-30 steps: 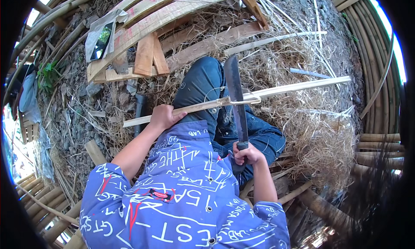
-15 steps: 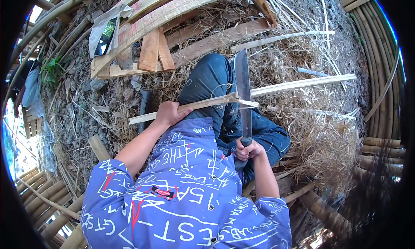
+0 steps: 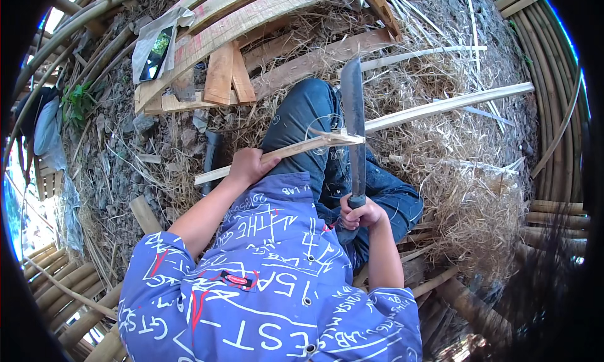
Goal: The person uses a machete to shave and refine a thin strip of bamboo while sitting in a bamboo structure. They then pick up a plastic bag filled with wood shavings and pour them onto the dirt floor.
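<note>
My left hand [image 3: 249, 166] is closed around a long, pale bamboo strip [image 3: 296, 149] that slants up to the right across my bent knee. My right hand [image 3: 363, 213] grips the handle of a machete [image 3: 354, 104], its broad blade pointing away from me. The blade crosses the strip and hides a short piece of it. Just left of the blade, thin curled shavings and a raised sliver [image 3: 340, 137] show on the strip. Beyond the blade the strip runs on to the right, its far end above the ground.
Wooden planks [image 3: 251, 28] form a low structure ahead, bearing a dark glossy rectangle [image 3: 156, 54] on pale wrapping. A dark handle-like object [image 3: 212, 155] lies left of my knee. Shavings [image 3: 465, 205] cover the ground at right, beside a bamboo pole wall [image 3: 553, 110].
The bamboo strip has shifted to the right, and its far end has risen. The machete has moved slightly away from me, still across the strip. My left hand has barely moved.
</note>
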`<state>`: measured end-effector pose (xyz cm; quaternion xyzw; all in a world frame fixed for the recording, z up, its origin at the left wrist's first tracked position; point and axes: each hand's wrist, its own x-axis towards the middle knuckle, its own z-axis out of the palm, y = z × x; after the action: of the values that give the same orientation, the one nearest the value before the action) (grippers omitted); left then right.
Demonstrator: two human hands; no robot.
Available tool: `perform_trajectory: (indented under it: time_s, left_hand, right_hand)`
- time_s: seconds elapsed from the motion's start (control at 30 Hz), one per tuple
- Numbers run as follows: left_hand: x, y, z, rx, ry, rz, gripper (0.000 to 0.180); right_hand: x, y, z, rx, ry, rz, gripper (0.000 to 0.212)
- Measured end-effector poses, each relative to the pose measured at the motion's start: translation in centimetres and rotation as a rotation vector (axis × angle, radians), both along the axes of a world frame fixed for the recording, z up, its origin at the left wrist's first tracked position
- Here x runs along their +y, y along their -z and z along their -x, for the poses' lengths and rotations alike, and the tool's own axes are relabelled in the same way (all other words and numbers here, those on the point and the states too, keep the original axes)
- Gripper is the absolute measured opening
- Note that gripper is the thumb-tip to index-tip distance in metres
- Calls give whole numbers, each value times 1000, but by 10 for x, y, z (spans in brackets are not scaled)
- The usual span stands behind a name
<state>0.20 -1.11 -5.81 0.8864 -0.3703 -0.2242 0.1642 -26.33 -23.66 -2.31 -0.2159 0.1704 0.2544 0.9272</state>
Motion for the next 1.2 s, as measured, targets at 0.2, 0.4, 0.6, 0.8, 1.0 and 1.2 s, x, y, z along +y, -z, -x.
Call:
perform_trajectory:
  time_s: [0.2,0.4,0.6,0.8,1.0,1.2]
  left_hand:
    - [-4,-5,-2,49,-4,11,76]
    - [-4,-10,1,48,-36,7,73]
    - [-8,-31,3,83,-48,-86,70]
    - [12,-21,-13,378,-15,-27,67]
    - [7,-38,-7,465,-36,-52,52]
    - [1,-52,4,458,-50,-60,64]
  right_hand:
    - [-12,3,-3,74,8,93,23]
    - [-14,-6,-10,136,40,284,19]
    - [7,-7,-5,284,246,1107,11]
    - [28,-14,-6,238,340,1658,15]
    - [39,-17,-12,346,439,1836,12]
    - [24,-16,-7,404,357,2069,13]
